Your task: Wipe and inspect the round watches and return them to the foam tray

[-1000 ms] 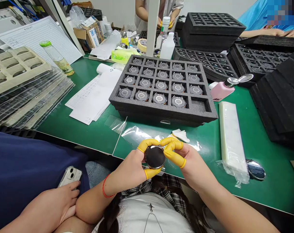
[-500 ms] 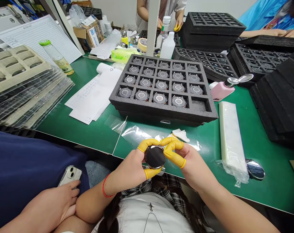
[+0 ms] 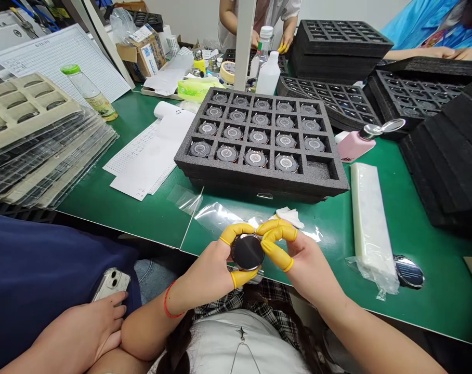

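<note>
A round watch case (image 3: 248, 253) with a dark face and a shiny metal rim is held up in front of me. My left hand (image 3: 214, 267) is closed around its left side, yellow finger cots on thumb and fingers gripping top and bottom. My right hand (image 3: 298, 254), also in yellow finger cots, pinches at the watch's upper right edge; the exact contact is partly hidden by the fingers. Beyond my hands, a black foam tray (image 3: 322, 182) holds several similar watches back side up, with one vacant slot at its front right corner.
A crumpled white cloth (image 3: 289, 216) and clear film (image 3: 216, 215) lie behind my hands. To the right are a wrapped white block (image 3: 371, 218), a round mirror-like disc (image 3: 409, 271) and a pink bottle (image 3: 356, 146). A neighbour's hand (image 3: 83, 327) rests at the left by a phone (image 3: 113, 283).
My right thumb and fingers have shifted slightly along the watch's right edge. The watch stays in my left hand, and the view has moved a little.
</note>
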`<state>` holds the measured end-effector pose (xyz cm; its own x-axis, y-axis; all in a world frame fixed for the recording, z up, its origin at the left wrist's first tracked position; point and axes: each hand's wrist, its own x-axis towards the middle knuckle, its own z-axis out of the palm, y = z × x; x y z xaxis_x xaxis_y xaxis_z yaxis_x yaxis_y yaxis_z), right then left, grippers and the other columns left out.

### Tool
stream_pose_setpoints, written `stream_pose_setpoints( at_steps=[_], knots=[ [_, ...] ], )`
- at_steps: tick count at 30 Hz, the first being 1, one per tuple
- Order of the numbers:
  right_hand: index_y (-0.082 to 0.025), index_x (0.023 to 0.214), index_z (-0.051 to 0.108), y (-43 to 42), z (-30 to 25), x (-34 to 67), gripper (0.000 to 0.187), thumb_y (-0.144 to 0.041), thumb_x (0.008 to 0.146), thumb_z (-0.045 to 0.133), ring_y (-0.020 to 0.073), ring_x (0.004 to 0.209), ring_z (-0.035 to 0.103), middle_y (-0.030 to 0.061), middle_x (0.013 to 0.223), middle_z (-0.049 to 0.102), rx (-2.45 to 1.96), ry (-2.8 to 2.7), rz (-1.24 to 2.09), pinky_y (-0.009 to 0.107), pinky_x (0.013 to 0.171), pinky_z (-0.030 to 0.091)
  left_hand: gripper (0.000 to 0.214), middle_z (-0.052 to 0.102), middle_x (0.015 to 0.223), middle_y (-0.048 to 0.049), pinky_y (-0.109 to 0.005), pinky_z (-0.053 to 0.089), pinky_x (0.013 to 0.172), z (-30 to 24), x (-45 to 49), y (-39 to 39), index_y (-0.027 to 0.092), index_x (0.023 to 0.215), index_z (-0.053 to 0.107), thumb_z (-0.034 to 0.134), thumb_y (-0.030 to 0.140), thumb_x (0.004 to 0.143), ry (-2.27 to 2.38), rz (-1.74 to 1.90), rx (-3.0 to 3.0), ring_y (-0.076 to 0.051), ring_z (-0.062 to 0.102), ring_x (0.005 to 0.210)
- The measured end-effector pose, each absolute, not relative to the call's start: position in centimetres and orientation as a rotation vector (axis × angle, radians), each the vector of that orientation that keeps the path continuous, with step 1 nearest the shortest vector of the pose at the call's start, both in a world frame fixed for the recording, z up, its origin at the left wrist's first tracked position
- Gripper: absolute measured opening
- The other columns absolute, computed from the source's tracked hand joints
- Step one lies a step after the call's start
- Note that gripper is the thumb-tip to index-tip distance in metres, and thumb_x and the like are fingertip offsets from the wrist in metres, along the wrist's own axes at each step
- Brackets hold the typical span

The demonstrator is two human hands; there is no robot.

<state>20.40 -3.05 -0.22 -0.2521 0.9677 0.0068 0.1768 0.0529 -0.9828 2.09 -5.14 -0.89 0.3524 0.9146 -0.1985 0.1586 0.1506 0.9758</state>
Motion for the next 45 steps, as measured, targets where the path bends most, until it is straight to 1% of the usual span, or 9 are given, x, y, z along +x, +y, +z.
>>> stream_pose_setpoints(
  at_steps=[2,5,8,12,18,27,32,35,45],
  knots=[
    [-0.026,0.084,0.065,-3.2,-0.5,20.6,0.002,-0.026,0.083,0.065,0.0233,0.095,0.057,0.0031,0.096,0.068,-1.211,-1.668,0.905,0.044,0.092,0.038,0.051,0.066,0.11,0.0012,-0.025,0.052,0.08,-1.0,2.1,-5.1,0.03,0.123,0.048,0.072,0.022,0.079,1.093,0.759,1.285,-0.014,0.066,0.09],
    [-0.028,0.101,0.063,-3.4,-1.0,20.7,0.017,-0.03,0.084,0.065,0.0255,0.099,0.056,0.0044,0.101,0.067,-1.233,-1.746,0.682,0.047,0.096,0.034,0.052,0.066,0.109,0.0004,-0.027,0.053,0.081,-0.9,2.2,-5.2,0.029,0.124,0.048,0.072,0.023,0.078,1.097,0.754,1.257,-0.015,0.066,0.09],
    [-0.028,0.109,0.061,-3.6,-1.1,20.3,0.03,-0.037,0.081,0.068,0.0255,0.095,0.056,0.0047,0.099,0.065,-1.248,-1.811,0.924,0.045,0.091,0.038,0.053,0.068,0.107,0.0001,-0.028,0.053,0.079,-0.8,2.2,-5.2,0.028,0.124,0.048,0.073,0.022,0.077,1.075,0.723,1.248,-0.016,0.066,0.088],
    [-0.024,0.093,0.065,-3.5,-0.5,19.5,0.022,-0.04,0.079,0.069,0.0237,0.091,0.056,0.0032,0.092,0.064,-1.244,-1.778,1.387,0.038,0.083,0.043,0.052,0.07,0.098,0.0002,-0.027,0.054,0.075,-0.6,2.2,-5.4,0.026,0.125,0.049,0.07,0.018,0.077,1.077,0.663,1.266,-0.017,0.067,0.084],
    [-0.019,0.082,0.064,-3.0,-0.3,19.4,0.026,-0.044,0.08,0.068,0.0192,0.084,0.056,0.0015,0.082,0.061,-1.084,-1.377,1.867,0.033,0.08,0.045,0.051,0.064,0.125,-0.0038,-0.032,0.053,0.089,-0.5,2.6,-5.5,0.027,0.126,0.049,0.07,0.022,0.079,1.087,0.681,1.317,-0.021,0.065,0.105],
    [-0.018,0.062,0.061,-2.6,-0.6,20.6,0.052,-0.065,0.083,0.054,0.0144,0.067,0.045,0.0009,0.068,0.054,-1.163,-1.377,1.705,0.028,0.066,0.041,0.053,0.067,0.116,-0.0044,-0.031,0.055,0.085,-0.4,3.2,-5.6,0.023,0.127,0.047,0.069,0.019,0.078,1.083,0.685,1.317,-0.018,0.067,0.094],
    [-0.02,0.077,0.069,-3.4,-0.4,20.9,0.034,-0.054,0.079,0.066,0.0162,0.074,0.053,0.0009,0.073,0.061,-1.093,-1.262,1.853,0.029,0.075,0.045,0.058,0.07,0.109,-0.0029,-0.03,0.056,0.082,-0.9,3.2,-5.7,0.024,0.132,0.04,0.068,0.024,0.08,1.222,0.692,1.348,-0.017,0.07,0.088],
    [-0.019,0.086,0.072,-3.6,-0.4,20.6,0.03,-0.047,0.075,0.071,0.0172,0.075,0.056,0.0016,0.074,0.065,-1.039,-1.176,1.988,0.032,0.08,0.045,0.052,0.069,0.114,-0.0052,-0.035,0.054,0.089,-1.1,3.2,-5.8,0.023,0.129,0.046,0.066,0.025,0.081,1.28,0.636,1.452,-0.022,0.069,0.098],
    [-0.017,0.068,0.072,-3.3,0.0,21.5,0.023,-0.04,0.071,0.074,0.0104,0.063,0.041,-0.0012,0.067,0.058,-0.933,-1.167,2.09,0.025,0.067,0.039,0.057,0.07,0.103,-0.0012,-0.027,0.056,0.077,-0.2,3.2,-5.7,0.023,0.129,0.042,0.068,0.02,0.079,1.15,0.671,1.295,-0.017,0.07,0.088]
  ],
)
